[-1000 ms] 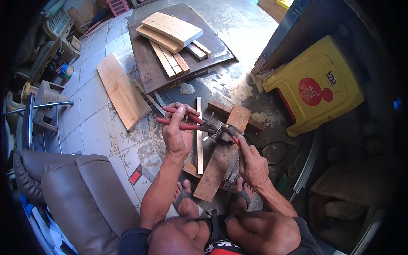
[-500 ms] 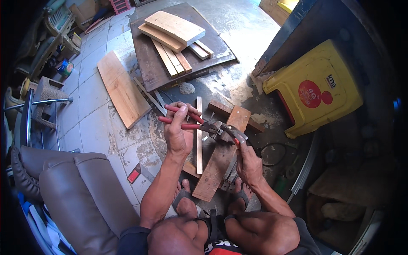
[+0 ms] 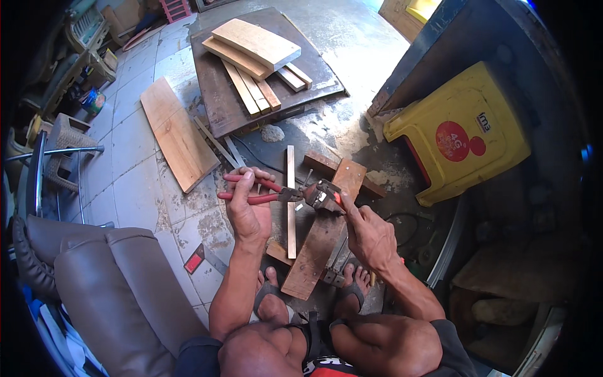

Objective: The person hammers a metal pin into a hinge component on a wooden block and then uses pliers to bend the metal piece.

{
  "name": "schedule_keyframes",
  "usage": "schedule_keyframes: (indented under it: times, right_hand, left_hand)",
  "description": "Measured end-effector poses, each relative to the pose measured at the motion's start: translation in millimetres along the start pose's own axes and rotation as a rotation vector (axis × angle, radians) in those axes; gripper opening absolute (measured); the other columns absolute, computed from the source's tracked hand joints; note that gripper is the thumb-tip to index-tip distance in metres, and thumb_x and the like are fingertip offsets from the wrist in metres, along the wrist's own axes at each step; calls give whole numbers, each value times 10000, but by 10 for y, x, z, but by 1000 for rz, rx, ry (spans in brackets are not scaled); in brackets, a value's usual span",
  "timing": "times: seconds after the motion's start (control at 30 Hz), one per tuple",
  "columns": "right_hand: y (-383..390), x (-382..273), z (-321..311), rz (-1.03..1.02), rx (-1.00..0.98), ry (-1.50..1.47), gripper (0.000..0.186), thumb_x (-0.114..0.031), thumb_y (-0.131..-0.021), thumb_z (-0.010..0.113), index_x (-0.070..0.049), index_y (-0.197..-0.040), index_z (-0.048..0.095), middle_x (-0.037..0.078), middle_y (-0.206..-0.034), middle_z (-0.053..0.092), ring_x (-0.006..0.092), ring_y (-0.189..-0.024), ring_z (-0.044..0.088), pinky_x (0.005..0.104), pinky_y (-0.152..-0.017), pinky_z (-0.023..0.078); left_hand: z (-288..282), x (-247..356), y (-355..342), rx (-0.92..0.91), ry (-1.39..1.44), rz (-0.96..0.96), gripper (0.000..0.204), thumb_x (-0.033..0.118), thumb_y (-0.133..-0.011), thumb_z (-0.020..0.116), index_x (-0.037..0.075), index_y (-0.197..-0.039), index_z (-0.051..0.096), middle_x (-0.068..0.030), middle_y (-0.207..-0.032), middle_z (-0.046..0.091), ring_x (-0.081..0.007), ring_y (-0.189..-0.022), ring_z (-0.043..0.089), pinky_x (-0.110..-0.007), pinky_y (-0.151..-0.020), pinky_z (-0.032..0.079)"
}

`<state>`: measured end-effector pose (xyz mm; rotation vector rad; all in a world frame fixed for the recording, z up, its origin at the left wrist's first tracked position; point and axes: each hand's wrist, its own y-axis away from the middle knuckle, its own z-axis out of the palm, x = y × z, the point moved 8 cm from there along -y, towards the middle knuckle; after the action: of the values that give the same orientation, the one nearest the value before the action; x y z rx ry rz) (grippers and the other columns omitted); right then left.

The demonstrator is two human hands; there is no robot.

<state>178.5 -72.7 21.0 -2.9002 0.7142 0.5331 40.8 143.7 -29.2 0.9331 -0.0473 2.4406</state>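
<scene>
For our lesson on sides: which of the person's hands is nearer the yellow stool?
Right. The right hand is below and left of the yellow stool in the picture; the left hand, holding red-handled pliers, is farther left.

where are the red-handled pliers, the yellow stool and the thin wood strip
Red-handled pliers (image 3: 262, 199), head view: on the lower handle.
Yellow stool (image 3: 465, 116), head view: on its broad face.
Thin wood strip (image 3: 291, 221), head view: on its lower half.

Pliers (image 3: 259, 198): red handles, grey head. Stool (image 3: 468, 129): yellow, two round red marks. Planks (image 3: 256, 42): pale tan. Beam (image 3: 313, 257): reddish brown. Desk (image 3: 208, 88): dark brown. Seat (image 3: 113, 279): grey-brown. Floor tiles (image 3: 139, 151): off-white, grid of dark joints.
</scene>
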Motion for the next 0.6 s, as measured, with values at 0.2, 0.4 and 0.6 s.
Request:
schedule_keyframes:
  times: [0.2, 0.4, 0.6]
  right_hand:
    - [93, 261, -70, 29, 248, -270, 485, -169, -1024, 586, -193, -1502, 510, 240, -1026, 721, 425, -940, 722, 489, -749, 575]
    - [974, 1802, 600, 795, 237, -267, 441, -216, -1030, 578, -125, -1460, 541, 298, -1039, 717, 500, -1018, 689, 557, -838, 525]
    - [1402, 2055, 673, 732, 235, 116, 470, -221, -986, 606, -52, -1423, 566, 300, -1179, 687, 444, -1143, 662, 505, -939, 521]
  left_hand:
    - [-111, 115, 71, 37, 48, 2, 92, 117, -978, 634, 87, -1061, 610, -77, -990, 660, -233, -969, 641, -427, -947, 514]
    - [-21, 279, 196, -36, -14, 38, 101, 109, -996, 634, 76, -1090, 615, -90, -1020, 651, -230, -1000, 634, -416, -943, 518]
    - [127, 124, 330, -88, -573, -130, 53, 108, -983, 648, 81, -1028, 647, -25, -888, 632, -116, -846, 631, -264, -743, 523]
